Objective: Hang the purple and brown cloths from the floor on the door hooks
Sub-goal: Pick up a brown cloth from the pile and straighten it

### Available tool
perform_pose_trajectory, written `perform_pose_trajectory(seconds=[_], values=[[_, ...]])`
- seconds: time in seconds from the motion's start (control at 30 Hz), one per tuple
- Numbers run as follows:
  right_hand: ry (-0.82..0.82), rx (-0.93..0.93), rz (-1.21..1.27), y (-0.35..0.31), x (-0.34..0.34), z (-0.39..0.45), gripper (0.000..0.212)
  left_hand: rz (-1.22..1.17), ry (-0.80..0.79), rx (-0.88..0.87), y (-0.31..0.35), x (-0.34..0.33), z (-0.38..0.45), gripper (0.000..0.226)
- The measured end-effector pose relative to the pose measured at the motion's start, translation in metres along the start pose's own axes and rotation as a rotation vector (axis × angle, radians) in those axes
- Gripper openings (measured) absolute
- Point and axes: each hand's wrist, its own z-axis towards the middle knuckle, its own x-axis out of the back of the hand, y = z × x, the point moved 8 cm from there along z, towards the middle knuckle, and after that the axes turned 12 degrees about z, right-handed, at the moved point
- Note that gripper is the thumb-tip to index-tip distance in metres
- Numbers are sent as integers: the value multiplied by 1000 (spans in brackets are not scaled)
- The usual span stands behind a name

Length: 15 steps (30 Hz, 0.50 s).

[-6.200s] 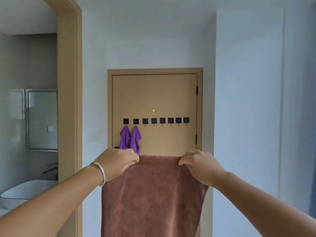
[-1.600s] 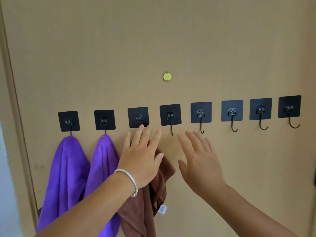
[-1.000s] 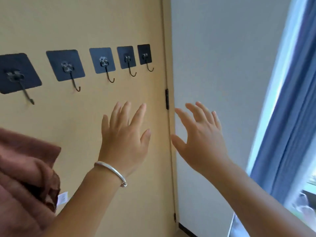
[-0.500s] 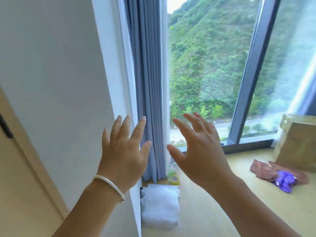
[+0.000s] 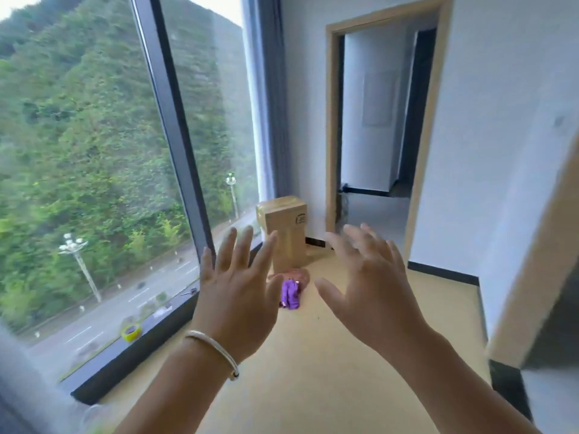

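We had both hands, left hand [image 5: 236, 297] and right hand [image 5: 372, 289], spread wide holding nothing, with the purple cloth [image 5: 290, 294] and brown cloth [image 5: 296, 274] heaped on the far floor [image 5: 329, 371] by the cardboard box [image 5: 286, 228], so probably best to grab one cloth by a corner.

Cloths [image 5: 292, 291] lie on the floor [image 5: 329, 355] before the box [image 5: 286, 231]; window [image 5: 94, 151] left; doorway [image 5: 380, 120] seemingly behind.

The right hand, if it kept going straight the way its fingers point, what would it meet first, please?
Probably nothing soon: the right hand, open and empty, points over bare floor toward the far doorway. The cloths lie left of that line; depth is uncertain.
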Motion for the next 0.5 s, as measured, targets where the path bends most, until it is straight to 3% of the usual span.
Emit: perform_pose_trajectory(seconds=[0.27,0.5], values=[[11,-173,-176,148,38,32,63,-130,-6,-212,135,-61,101,58],[-30,-257,-199,224,4,82,64,-163,-70,-267,172,-132,172,63]])
